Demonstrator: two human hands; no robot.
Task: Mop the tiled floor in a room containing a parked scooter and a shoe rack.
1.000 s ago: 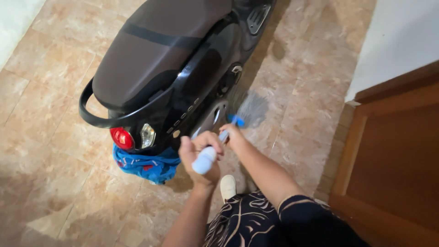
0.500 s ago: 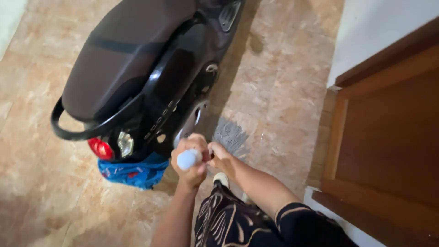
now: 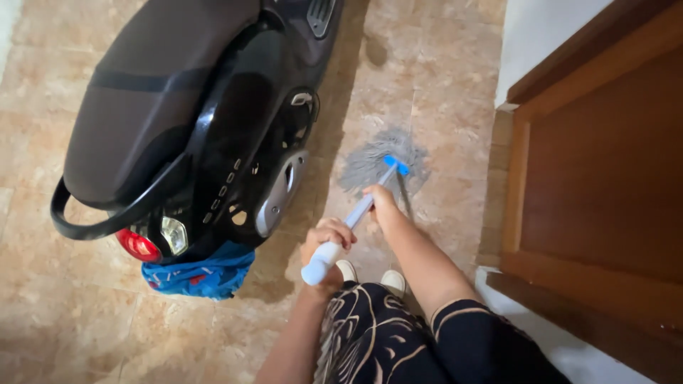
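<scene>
Left hand [image 3: 326, 245] fisted round mop handle [image 3: 341, 231] top; right hand [image 3: 383, 203] clamped lower. Grey mop head [image 3: 370, 162] on tiled floor [image 3: 441, 107], 3 o'clock of black scooter [image 3: 192, 121]. Mopping judged mid-way; floor at 6 o'clock shows no wet sheen.

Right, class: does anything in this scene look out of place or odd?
Yes: a crumpled blue cloth lies on the tiled floor under the scooter's tail, looking dropped rather than put away.
</scene>
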